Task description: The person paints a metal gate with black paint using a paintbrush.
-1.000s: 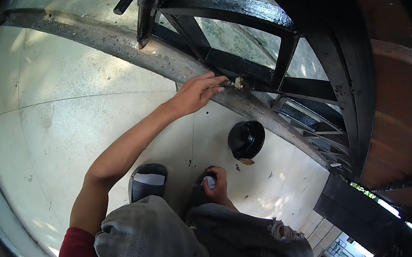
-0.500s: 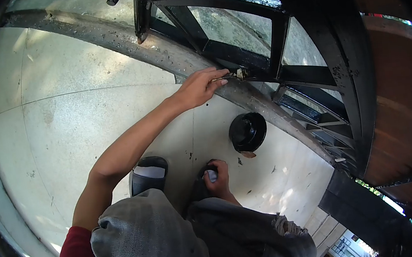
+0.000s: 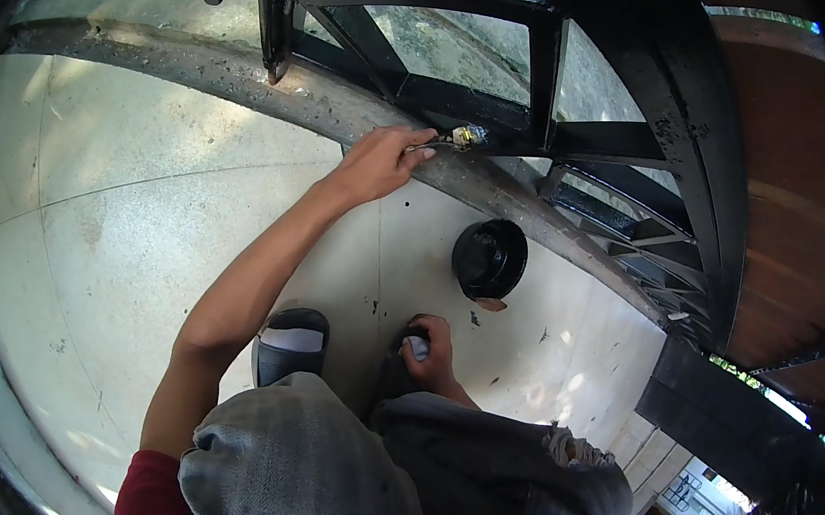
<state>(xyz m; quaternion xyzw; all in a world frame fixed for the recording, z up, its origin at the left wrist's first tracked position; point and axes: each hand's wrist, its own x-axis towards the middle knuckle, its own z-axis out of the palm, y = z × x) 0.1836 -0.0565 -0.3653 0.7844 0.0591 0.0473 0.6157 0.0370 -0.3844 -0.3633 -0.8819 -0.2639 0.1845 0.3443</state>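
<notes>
My left hand (image 3: 381, 166) pinches the handle of a paintbrush (image 3: 463, 137). The brush's metal band shows, and its dark bristles are against or very near the lower black bar (image 3: 477, 108) of a metal gate or grille. My right hand (image 3: 433, 352) is low in front of my body, its fingers curled round the front of the dark slipper (image 3: 399, 364) on my right foot, where a pale sock shows. Between my right hand and the gate, a round black container (image 3: 490, 259) with dark, glossy paint inside stands on the floor.
A raised concrete kerb (image 3: 347, 113) runs below the gate. A black bolt rod (image 3: 273, 31) hangs at the top. A dry leaf (image 3: 490, 304) lies by the container, and dark specks mark the tiled floor (image 3: 160, 244). My left slipper (image 3: 291, 346) is beside my knee.
My left hand has drawn the brush slightly left along the bar, and more of its metal band shows. The right hand keeps its hold. The whole view has shifted slightly.
</notes>
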